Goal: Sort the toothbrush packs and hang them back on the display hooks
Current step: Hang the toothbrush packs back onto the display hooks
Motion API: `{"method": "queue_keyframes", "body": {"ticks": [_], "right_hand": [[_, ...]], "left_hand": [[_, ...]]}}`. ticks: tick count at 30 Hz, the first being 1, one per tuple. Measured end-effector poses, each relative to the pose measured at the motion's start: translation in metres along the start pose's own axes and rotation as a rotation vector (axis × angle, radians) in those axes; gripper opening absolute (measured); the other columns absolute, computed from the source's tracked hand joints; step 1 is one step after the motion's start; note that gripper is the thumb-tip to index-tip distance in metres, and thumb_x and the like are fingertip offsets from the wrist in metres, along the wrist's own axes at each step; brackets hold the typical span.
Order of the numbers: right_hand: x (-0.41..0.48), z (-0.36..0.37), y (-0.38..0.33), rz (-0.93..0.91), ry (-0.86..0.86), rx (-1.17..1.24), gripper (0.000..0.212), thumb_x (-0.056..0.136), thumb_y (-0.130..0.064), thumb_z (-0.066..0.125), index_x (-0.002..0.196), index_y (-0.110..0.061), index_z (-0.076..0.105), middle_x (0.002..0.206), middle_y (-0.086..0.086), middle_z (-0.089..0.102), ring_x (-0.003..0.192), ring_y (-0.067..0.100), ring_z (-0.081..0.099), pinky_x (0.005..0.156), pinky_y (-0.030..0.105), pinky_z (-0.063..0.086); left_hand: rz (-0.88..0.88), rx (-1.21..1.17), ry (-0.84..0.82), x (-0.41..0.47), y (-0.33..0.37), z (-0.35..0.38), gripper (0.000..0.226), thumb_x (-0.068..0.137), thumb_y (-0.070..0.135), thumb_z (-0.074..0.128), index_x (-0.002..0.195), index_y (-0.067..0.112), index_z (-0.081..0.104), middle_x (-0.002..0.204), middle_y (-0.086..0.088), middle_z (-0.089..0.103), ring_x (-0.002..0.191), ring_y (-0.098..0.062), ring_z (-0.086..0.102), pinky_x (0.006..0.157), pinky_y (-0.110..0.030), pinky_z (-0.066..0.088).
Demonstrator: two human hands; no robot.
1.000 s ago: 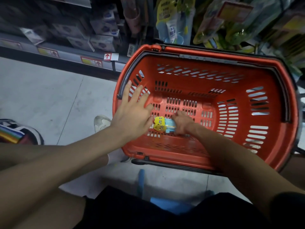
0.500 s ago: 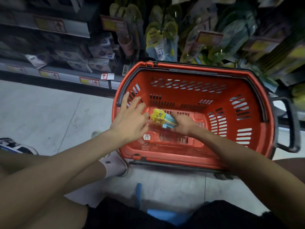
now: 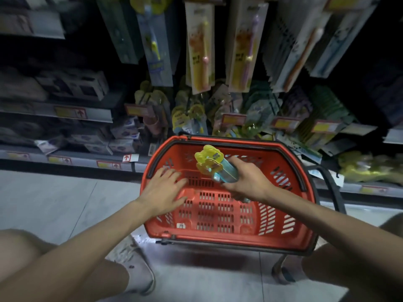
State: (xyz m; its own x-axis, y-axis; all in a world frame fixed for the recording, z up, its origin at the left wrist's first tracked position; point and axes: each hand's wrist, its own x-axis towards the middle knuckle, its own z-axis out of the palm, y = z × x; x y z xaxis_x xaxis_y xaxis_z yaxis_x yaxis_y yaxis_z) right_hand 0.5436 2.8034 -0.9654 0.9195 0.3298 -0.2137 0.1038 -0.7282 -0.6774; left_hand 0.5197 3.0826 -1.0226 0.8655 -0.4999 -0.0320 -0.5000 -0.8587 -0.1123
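My right hand [image 3: 248, 182] grips a toothbrush pack [image 3: 212, 164] with a yellow header card and a clear blue body, held up above the red shopping basket [image 3: 220, 236]. My left hand [image 3: 162, 190] hovers flat with fingers spread over the basket's left side and holds nothing. The basket's floor looks bare. Behind the basket, yellow-headed packs [image 3: 187, 119] like the one I hold hang on low display hooks. Higher up hang long carded toothbrush packs [image 3: 199, 46].
Shelves with boxed goods [image 3: 122, 138] and red-yellow price tags run along the left. The basket's black handle [image 3: 333, 188] sticks out on the right. My knees and a white shoe [image 3: 136, 269] rest on the grey tiled floor.
My right hand has lifted the yellow and blue pack from the basket floor up above the basket. My view has tilted up toward the hanging display. The left hand stayed over the basket.
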Motion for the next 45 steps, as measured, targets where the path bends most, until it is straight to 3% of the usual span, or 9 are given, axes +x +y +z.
{"method": "queue_keyframes", "body": {"ticks": [6, 11, 15, 19, 23, 29, 33, 37, 45], "right_hand": [[-0.013, -0.052, -0.031, -0.056, 0.118, 0.122, 0.045, 0.076, -0.028, 0.090, 0.110, -0.021, 0.062, 0.096, -0.012, 0.069, 0.084, -0.002, 0.066, 0.067, 0.015, 0.051], [-0.015, -0.071, -0.046, -0.025, 0.154, 0.491, 0.048, 0.079, -0.017, 0.090, 0.121, -0.017, 0.067, 0.110, -0.003, 0.078, 0.097, 0.010, 0.076, 0.082, 0.024, 0.061], [-0.009, -0.069, -0.061, -0.034, 0.117, 0.732, 0.041, 0.084, -0.011, 0.085, 0.122, -0.012, 0.070, 0.111, 0.002, 0.080, 0.102, 0.017, 0.077, 0.081, 0.024, 0.059], [-0.001, -0.066, -0.074, -0.085, 0.122, 0.844, 0.027, 0.096, -0.011, 0.071, 0.123, -0.013, 0.069, 0.112, 0.008, 0.080, 0.102, 0.024, 0.077, 0.081, 0.030, 0.062], [0.008, -0.071, -0.076, -0.164, 0.196, 0.774, 0.030, 0.099, -0.020, 0.067, 0.128, -0.029, 0.065, 0.122, -0.003, 0.076, 0.111, 0.014, 0.073, 0.098, 0.041, 0.059], [0.017, -0.077, -0.082, -0.107, 0.353, 0.126, 0.026, 0.082, -0.059, 0.051, 0.088, -0.041, 0.069, 0.101, -0.015, 0.046, 0.106, 0.009, 0.038, 0.096, 0.032, 0.040], [0.018, -0.079, -0.088, -0.104, 0.260, 0.441, 0.014, 0.092, -0.040, 0.064, 0.093, -0.051, 0.073, 0.108, -0.009, 0.053, 0.120, 0.009, 0.047, 0.097, 0.025, 0.042], [0.017, -0.078, -0.093, -0.124, 0.215, 0.614, 0.017, 0.097, -0.019, 0.066, 0.096, -0.031, 0.078, 0.092, -0.031, 0.070, 0.113, 0.007, 0.065, 0.092, 0.025, 0.052], [0.014, -0.061, -0.091, -0.084, 0.303, 0.819, 0.026, 0.085, -0.014, 0.084, 0.109, -0.007, 0.074, 0.105, 0.009, 0.080, 0.103, 0.029, 0.076, 0.086, 0.038, 0.062]], "left_hand": [[-0.033, -0.302, 0.202, 0.030, 0.015, -0.056, 0.060, 0.094, 0.063, 0.048, 0.137, 0.022, 0.062, 0.137, 0.002, 0.065, 0.131, -0.021, 0.058, 0.114, -0.041, 0.042], [-0.189, -1.168, 0.246, 0.057, 0.038, -0.116, 0.045, 0.102, 0.046, 0.050, 0.136, 0.020, 0.065, 0.137, 0.006, 0.068, 0.131, -0.011, 0.060, 0.113, -0.037, 0.045], [-0.308, -1.772, 0.206, 0.066, 0.056, -0.140, 0.037, 0.102, 0.041, 0.055, 0.126, 0.018, 0.072, 0.130, -0.007, 0.074, 0.126, -0.027, 0.067, 0.109, -0.046, 0.050], [-0.441, -2.313, 0.040, 0.086, 0.079, -0.158, 0.048, 0.091, 0.046, 0.057, 0.121, 0.014, 0.078, 0.115, -0.013, 0.078, 0.100, -0.029, 0.076, 0.089, -0.038, 0.061], [-0.445, -2.434, 0.023, 0.097, 0.082, -0.158, 0.048, 0.100, 0.049, 0.051, 0.127, 0.017, 0.076, 0.121, -0.013, 0.077, 0.100, -0.026, 0.077, 0.085, -0.037, 0.063], [-0.432, -2.392, 0.023, 0.091, 0.065, -0.159, 0.046, 0.100, 0.045, 0.051, 0.129, 0.018, 0.074, 0.132, -0.015, 0.072, 0.109, -0.029, 0.071, 0.092, -0.040, 0.058], [-0.392, -2.392, 0.036, 0.087, 0.059, -0.162, 0.038, 0.096, 0.037, 0.058, 0.124, 0.018, 0.077, 0.129, -0.016, 0.073, 0.106, -0.030, 0.073, 0.093, -0.043, 0.060], [-0.416, -2.338, 0.091, 0.077, 0.054, -0.168, 0.032, 0.092, 0.029, 0.065, 0.116, 0.016, 0.080, 0.119, -0.019, 0.076, 0.094, -0.030, 0.076, 0.092, -0.047, 0.060], [-0.572, -2.263, 0.266, 0.060, 0.039, -0.167, 0.041, 0.085, 0.012, 0.078, 0.125, 0.005, 0.073, 0.122, -0.029, 0.072, 0.115, -0.050, 0.069, 0.094, -0.061, 0.058]]}}
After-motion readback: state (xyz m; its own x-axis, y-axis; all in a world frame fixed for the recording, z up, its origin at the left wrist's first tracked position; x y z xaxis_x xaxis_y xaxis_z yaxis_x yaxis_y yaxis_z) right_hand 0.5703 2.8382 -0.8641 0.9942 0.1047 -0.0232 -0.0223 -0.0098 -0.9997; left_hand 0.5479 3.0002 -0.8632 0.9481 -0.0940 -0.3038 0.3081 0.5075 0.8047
